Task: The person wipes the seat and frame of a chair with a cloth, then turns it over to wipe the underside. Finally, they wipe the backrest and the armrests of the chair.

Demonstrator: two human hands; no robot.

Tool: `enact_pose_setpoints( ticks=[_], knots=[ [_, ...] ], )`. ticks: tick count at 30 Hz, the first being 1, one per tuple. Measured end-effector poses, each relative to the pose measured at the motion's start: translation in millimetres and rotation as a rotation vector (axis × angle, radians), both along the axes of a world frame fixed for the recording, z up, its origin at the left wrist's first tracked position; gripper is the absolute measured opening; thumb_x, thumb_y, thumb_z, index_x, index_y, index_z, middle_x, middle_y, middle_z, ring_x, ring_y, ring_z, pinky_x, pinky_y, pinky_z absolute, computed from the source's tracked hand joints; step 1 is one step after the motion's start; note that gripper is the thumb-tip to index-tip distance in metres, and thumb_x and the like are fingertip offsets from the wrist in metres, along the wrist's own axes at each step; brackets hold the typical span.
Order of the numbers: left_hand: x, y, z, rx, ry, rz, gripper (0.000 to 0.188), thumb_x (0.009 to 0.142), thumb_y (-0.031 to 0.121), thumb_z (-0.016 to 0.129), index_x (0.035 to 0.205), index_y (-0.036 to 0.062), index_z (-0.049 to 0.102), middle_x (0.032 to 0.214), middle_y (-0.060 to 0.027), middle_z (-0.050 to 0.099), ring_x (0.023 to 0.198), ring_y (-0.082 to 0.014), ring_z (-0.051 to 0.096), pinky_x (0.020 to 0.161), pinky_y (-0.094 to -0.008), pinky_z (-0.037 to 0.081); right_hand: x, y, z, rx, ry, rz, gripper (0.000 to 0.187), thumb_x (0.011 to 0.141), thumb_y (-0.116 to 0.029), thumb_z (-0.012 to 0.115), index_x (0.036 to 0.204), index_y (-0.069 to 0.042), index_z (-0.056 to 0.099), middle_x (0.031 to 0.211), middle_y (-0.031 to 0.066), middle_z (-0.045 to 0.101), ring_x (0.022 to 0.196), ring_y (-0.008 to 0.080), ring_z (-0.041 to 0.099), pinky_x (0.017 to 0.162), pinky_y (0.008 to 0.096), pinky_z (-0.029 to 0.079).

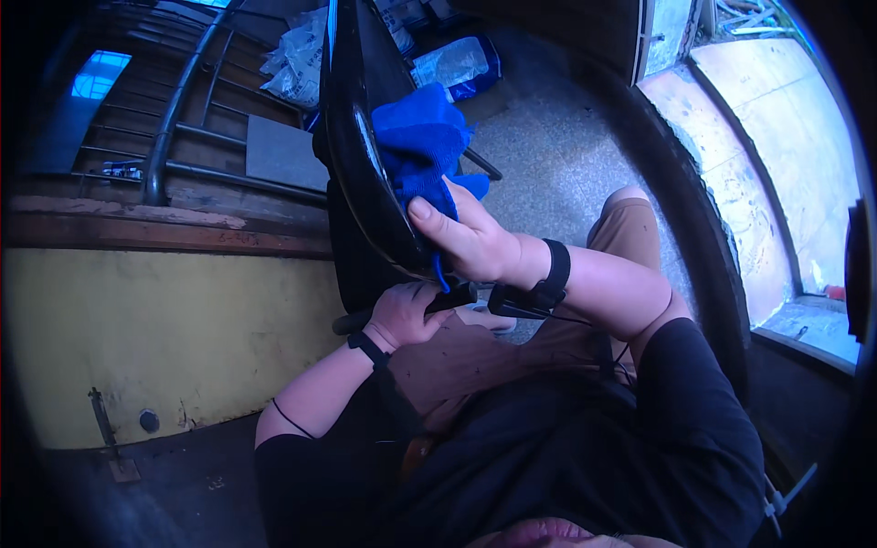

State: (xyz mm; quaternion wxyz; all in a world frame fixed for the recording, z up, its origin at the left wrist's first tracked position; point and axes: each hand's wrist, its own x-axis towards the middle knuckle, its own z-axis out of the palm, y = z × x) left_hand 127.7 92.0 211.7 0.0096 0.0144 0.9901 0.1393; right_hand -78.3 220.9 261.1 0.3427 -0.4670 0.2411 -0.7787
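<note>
Head view takes in two bare hands. The right hand point(477, 239) grips one bunched, soft blue cloth point(420, 128) beside the edge of one glossy black frame point(352, 151), long and curved, rising ahead of the person. The left hand point(400, 313) closes over one dark cylindrical bar point(457, 297) by the frame's lower end. Two black wrist straps point(554, 265) show, one per arm, above speckled grey flooring point(548, 137).
</note>
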Motion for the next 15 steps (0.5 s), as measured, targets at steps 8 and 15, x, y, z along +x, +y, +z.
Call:
enact_pose_setpoints(
  ticks=[8, 15],
  knots=[
    [-3, 0, 6, -0.013, -0.012, -0.015, 0.042, 0.083, 0.034, 0.077, 0.116, 0.009, 0.066, 0.104, -0.0148, 0.07, 0.091, -0.0352, 0.069, 0.083, -0.0423, 0.056, -32, -39, 21, -0.046, 0.143, -0.171, 0.075, 0.108, -0.048, 0.039, 0.155, 0.008, 0.022, 0.163, 0.0268, 0.02, 0.154, 0.0401, 0.014, 0.125, 0.0439, 0.01],
    [-18, -5, 4, -0.005, -0.048, -0.022, 0.045, 0.084, 0.033, 0.077, 0.119, 0.0068, 0.066, 0.11, -0.017, 0.069, 0.097, -0.0366, 0.068, 0.087, -0.042, 0.055, -140, -134, 39, 0.215, 0.072, -0.271, 0.072, 0.108, -0.05, 0.036, 0.158, 0.001, 0.022, 0.164, 0.0225, 0.026, 0.152, 0.0385, 0.024, 0.125, 0.0408, 0.018]
  ],
)
